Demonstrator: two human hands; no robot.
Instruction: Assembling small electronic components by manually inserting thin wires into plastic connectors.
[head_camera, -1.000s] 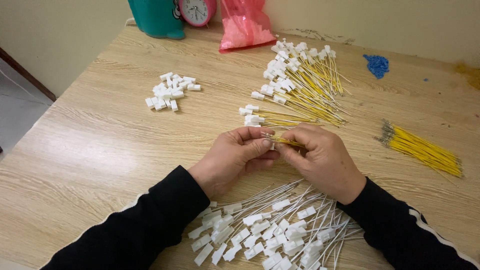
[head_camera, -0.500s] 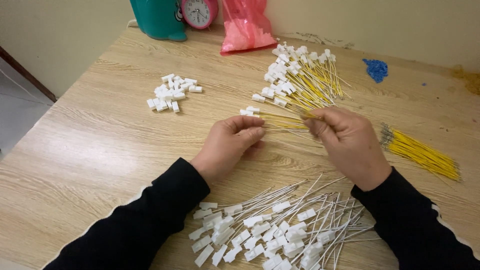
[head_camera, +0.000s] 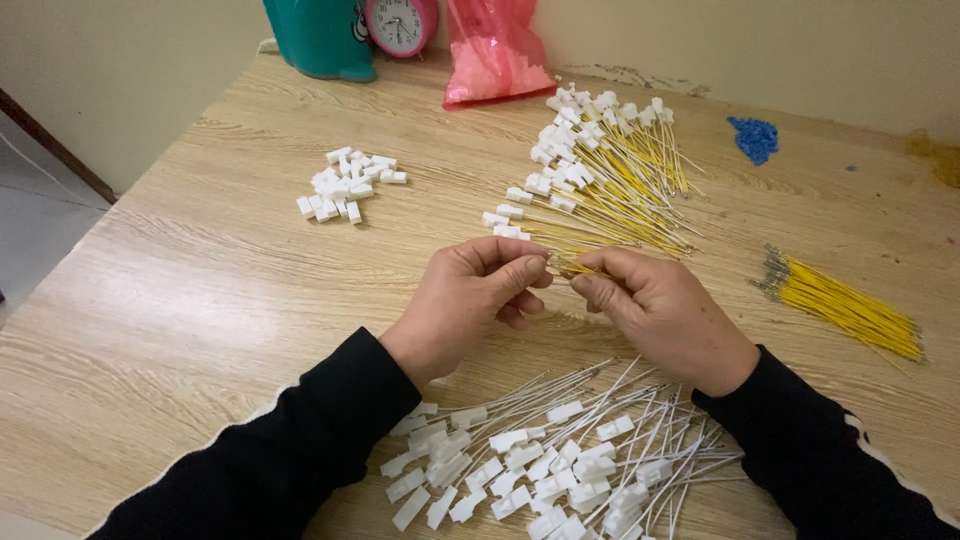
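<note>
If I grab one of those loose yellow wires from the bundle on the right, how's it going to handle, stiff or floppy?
Probably light and springy: each yellow wire in the bundle is thin and lies nearly straight, so it may droop only a little. It looks smooth and narrow, so it could slip between fingertips. Pushed on the wooden table, it would likely slide or roll sideways rather than stay put.

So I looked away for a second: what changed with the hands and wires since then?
Half a second ago the hands were apart, up by the yellow pile. Now the left hand and right hand are together again, nearer the body, pinching a yellow wire. The piles on the table stayed put.
</note>
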